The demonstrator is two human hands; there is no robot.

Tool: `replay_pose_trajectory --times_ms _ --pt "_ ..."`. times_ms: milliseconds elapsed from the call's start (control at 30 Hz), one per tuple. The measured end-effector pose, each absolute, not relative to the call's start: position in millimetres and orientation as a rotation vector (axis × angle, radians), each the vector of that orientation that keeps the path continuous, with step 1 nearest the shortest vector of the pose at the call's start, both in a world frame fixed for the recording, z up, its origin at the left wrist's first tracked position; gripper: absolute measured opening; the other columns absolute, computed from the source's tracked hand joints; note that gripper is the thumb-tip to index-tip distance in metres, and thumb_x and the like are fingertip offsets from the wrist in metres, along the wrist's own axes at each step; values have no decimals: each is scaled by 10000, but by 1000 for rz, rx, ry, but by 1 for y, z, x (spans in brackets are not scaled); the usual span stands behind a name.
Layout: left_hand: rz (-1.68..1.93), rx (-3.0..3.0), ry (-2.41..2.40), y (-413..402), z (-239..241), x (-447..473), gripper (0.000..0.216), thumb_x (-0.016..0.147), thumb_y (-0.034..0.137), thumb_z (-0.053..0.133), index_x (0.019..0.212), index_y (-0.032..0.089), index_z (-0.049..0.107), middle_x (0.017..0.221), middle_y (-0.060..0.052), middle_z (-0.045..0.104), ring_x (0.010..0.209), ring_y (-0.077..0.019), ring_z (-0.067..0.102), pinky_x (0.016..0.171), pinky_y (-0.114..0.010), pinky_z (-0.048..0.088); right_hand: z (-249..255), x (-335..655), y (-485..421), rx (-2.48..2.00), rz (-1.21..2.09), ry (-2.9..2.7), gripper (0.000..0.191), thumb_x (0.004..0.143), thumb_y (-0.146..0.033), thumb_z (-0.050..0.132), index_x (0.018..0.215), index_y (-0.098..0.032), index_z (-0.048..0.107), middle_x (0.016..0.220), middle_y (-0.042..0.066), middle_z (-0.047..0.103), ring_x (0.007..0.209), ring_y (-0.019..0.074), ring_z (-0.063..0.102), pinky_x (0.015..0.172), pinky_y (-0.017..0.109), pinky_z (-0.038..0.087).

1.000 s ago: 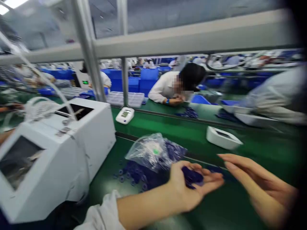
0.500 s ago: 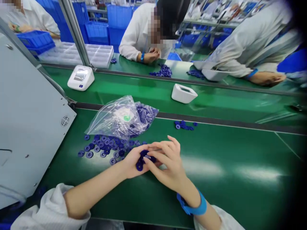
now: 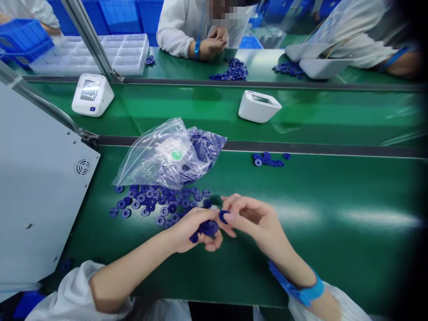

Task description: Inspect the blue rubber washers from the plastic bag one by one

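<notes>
Cupped in my left hand (image 3: 190, 229) are several dark blue round discs (image 3: 209, 228). My right hand (image 3: 256, 218) pinches a single blue disc (image 3: 224, 217) between thumb and fingers, just right of the left fingertips. Behind my left hand, loose blue discs with centre holes (image 3: 150, 200) lie spread on the green work surface (image 3: 301, 258). A clear plastic bag (image 3: 150, 156) holding more blue discs and a white piece with a green mark rests behind them. Farther right is a small group of blue discs (image 3: 267, 160).
White devices with screens (image 3: 88, 94) (image 3: 259, 107) stand on the green strip beyond the dark rail. A grey metal cabinet (image 3: 40, 187) borders the left side. Across the bench, people in white sit near piles of blue parts (image 3: 232, 70) and a clear compartment tray (image 3: 123, 53).
My right hand has moved right, away from the left palm, with one disc pinched in it. My left hand still cups discs. The camera view has tilted downward.
</notes>
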State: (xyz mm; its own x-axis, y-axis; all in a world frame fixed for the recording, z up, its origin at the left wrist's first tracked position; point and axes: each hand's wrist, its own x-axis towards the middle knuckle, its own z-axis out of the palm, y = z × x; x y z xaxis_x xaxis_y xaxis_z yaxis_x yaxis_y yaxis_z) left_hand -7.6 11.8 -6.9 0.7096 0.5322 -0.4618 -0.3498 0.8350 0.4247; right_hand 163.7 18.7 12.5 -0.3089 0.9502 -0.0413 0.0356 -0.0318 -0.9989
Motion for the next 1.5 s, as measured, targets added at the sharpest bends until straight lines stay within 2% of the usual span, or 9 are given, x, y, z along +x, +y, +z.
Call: replay_pose_trajectory --times_ms 67,133,200,367,500,700,1000,1133,1500 --pt "445 394 623 12 -4 -11 351 895 324 529 695 71 670 499 -38 534 314 -32 315 282 -140 116 15 167 18 -1028 1582 -1294 193 794 -266 733 675 -213 591 672 -29 629 656 122 605 989 389 475" --pt "442 408 591 11 -3 -13 374 853 388 604 635 87 651 462 -7 483 303 -18 246 280 -154 50 15 169 17 -977 1644 -1222 182 777 -268 756 686 -215 607 665 -30 633 658 116 610 988 376 487" --pt "450 439 531 9 -4 -13 431 815 481 648 645 85 655 445 16 442 307 -15 234 281 -155 67 13 169 14 -939 1662 -1187 150 761 -284 775 731 -221 641 714 -15 649 715 127 628 977 368 499" --pt "488 542 354 7 -12 -14 551 753 619 660 698 73 603 520 12 493 317 -9 245 256 -146 117 8 168 9 -817 1722 -1202 197 740 -317 802 890 -225 714 732 -4 626 744 129 619 1000 370 462" --pt "496 554 329 5 -16 -16 514 776 573 667 686 80 557 512 27 474 320 -4 251 268 -137 133 7 167 8 -721 1740 -1294 223 718 -342 818 910 -256 743 743 2 627 831 144 584 938 322 458" --pt "418 553 281 4 -15 -17 476 698 507 771 679 72 579 482 41 457 322 -7 286 274 -134 152 8 162 8 -596 1786 -1348 245 706 -323 825 933 -275 747 785 -7 645 791 123 561 835 290 462" --pt "408 588 145 4 -18 -18 412 800 465 696 751 62 629 528 20 488 331 -11 291 277 -144 167 2 159 7 -488 1842 -1312 294 670 -356 839 937 -277 744 825 -22 629 784 113 547 862 313 420" --pt "397 609 123 3 -18 -18 417 808 473 685 796 57 663 531 18 494 333 -13 297 283 -151 176 1 159 6 -475 1875 -1292 362 593 -302 884 926 -279 742 808 -28 626 761 116 545 806 304 421" --pt "359 591 107 1 -22 -17 416 822 469 671 829 54 689 561 -6 532 349 -21 328 283 -159 174 -3 158 4 -478 1876 -1268 387 528 -297 909 872 -250 739 772 -19 624 728 119 533 701 268 421"
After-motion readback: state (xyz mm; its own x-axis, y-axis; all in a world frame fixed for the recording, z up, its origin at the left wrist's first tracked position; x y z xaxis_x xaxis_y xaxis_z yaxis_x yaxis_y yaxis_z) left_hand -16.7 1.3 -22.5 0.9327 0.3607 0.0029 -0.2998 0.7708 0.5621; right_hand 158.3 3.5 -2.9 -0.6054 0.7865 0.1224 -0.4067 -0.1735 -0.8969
